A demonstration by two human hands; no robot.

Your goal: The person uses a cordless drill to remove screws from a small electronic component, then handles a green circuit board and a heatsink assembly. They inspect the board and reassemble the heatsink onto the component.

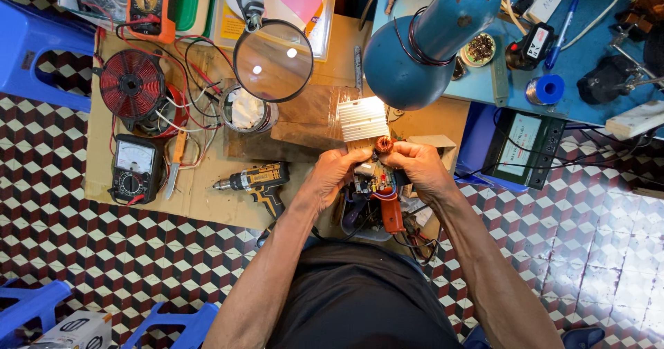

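We have both hands closed on a small green circuit board (372, 181) crowded with components, held up between us and the bench: our left hand (333, 175) pinches its left edge with thumb on top and fingers curled under, our right hand (416, 168) grips the right edge the same way. A ribbed white aluminium heat sink (362, 119) stands at the board's far end and a copper-wound toroid coil (384, 143) sits just beyond our right thumb. We judge the step in hand to be a close inspection, so we should keep the grip on the edges, off the solder side, and tilt the board gently toward the light. Just below our hands an orange-handled tool (391, 213) and loose dark wires hang close; we must mind they do not snag. To the left of our left hand lies a yellow and black cordless drill (257, 181), farther left a black analogue multimeter (132, 168). Beyond the hands hang a round magnifying lens (272, 60) and a blue metal lamp shade (425, 39), the light source we should turn the board toward
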